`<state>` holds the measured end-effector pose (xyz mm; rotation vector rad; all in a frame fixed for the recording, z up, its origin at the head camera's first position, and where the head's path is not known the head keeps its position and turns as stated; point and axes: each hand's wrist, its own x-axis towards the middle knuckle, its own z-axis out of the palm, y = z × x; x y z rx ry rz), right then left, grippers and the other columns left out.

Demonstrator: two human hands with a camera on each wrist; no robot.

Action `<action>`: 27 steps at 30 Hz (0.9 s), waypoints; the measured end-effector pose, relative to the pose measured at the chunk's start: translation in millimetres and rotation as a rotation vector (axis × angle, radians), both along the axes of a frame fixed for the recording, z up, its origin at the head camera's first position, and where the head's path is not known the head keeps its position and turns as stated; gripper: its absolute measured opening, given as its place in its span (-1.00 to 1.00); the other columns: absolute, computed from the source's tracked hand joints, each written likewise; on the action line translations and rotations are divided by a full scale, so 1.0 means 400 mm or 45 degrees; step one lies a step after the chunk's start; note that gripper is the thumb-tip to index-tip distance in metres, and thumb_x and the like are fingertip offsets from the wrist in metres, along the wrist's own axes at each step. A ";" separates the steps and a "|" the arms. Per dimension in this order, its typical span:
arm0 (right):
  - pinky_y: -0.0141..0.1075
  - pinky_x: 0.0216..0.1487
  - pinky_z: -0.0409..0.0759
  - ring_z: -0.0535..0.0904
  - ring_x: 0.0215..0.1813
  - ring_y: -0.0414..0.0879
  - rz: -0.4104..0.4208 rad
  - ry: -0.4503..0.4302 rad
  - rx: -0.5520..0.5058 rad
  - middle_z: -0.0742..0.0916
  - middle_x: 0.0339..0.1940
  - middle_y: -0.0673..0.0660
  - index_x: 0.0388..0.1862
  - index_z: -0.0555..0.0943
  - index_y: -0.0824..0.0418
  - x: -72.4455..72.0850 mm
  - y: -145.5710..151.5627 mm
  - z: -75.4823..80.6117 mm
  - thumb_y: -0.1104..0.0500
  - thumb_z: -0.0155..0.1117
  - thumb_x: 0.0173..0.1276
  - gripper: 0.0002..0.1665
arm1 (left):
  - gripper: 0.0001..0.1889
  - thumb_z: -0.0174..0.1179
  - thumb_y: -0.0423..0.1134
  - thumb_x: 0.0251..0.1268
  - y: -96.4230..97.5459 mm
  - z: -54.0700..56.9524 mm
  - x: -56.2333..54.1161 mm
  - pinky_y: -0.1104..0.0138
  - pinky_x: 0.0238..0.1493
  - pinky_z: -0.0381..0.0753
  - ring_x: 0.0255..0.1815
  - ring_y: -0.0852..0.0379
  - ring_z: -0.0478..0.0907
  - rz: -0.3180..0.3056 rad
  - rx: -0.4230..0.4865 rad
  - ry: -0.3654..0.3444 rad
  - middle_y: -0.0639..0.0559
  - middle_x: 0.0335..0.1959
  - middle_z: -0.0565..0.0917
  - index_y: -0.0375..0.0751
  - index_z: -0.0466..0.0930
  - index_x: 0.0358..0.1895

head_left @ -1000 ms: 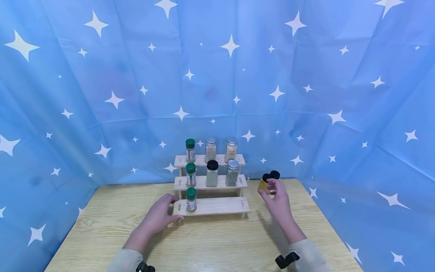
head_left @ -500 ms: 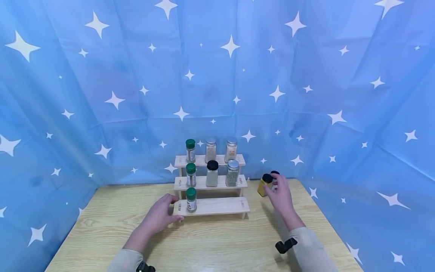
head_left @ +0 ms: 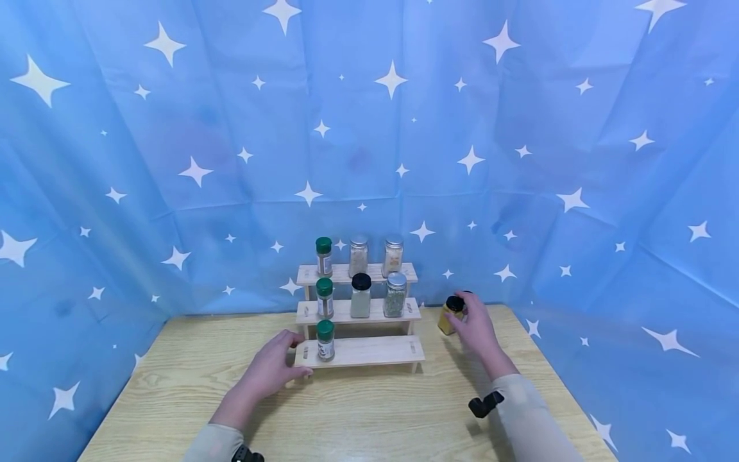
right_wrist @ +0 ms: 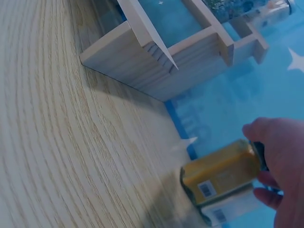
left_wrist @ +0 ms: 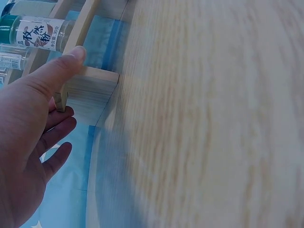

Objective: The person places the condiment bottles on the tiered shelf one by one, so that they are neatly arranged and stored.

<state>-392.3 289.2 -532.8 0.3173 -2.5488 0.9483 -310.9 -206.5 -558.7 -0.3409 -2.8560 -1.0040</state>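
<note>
My left hand (head_left: 277, 364) holds the left end of the lowest shelf of a three-step wooden spice rack (head_left: 378, 350); the left wrist view puts the thumb on its front edge and the fingers behind. On that shelf stands a green-capped cumin powder jar (left_wrist: 40, 33). To the right of the rack, my right hand (head_left: 480, 330) pinches a square glass spice jar with yellow contents (right_wrist: 221, 166) near its black lid. That jar is upright, its base at the table. A second black-lidded jar (right_wrist: 232, 206) is close beside it, mostly hidden by the hand in the head view.
The middle step carries a green-capped jar (head_left: 324, 298), a black-lidded jar (head_left: 360, 296) and a silver-capped herb jar (head_left: 395, 296). Another green-capped jar (head_left: 324, 256) and two silver-capped jars stand on top. A blue star-patterned curtain (head_left: 369, 160) backs the wooden table (head_left: 369, 417).
My right hand has shifted slightly right and back around the two black-lidded jars, uncovering more of the yellow one. The left hand keeps its place on the rack.
</note>
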 end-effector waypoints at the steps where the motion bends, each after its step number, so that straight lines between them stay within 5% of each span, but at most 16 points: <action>1: -0.05 -0.12 0.58 0.58 -0.04 0.18 0.010 -0.003 0.003 0.64 0.29 0.41 0.56 0.47 0.40 -0.001 0.001 0.001 0.26 0.50 0.55 -0.30 | -0.22 0.75 -0.01 0.14 0.000 0.000 0.000 -0.09 0.41 0.67 0.33 -0.10 0.66 -0.001 0.001 0.000 0.00 0.26 0.69 -0.18 0.62 0.39; 20: -0.08 -0.05 0.61 0.55 -0.01 0.12 -0.022 -0.042 0.002 0.63 0.18 0.31 0.57 0.49 0.27 0.005 -0.007 -0.046 0.30 0.56 0.47 -0.25 | -0.23 0.75 0.00 0.13 0.001 -0.006 -0.003 -0.08 0.41 0.68 0.32 -0.09 0.66 -0.001 -0.021 0.016 0.03 0.26 0.69 -0.16 0.63 0.38; 27: 0.28 0.33 0.63 0.55 0.30 0.39 -0.006 -0.097 -0.139 0.52 0.37 0.47 0.62 0.38 0.27 0.016 -0.020 -0.067 0.40 0.50 0.47 -0.18 | -0.24 0.75 -0.01 0.14 0.000 -0.005 -0.003 -0.08 0.42 0.67 0.34 -0.10 0.66 0.002 -0.015 0.009 0.03 0.27 0.69 -0.15 0.63 0.37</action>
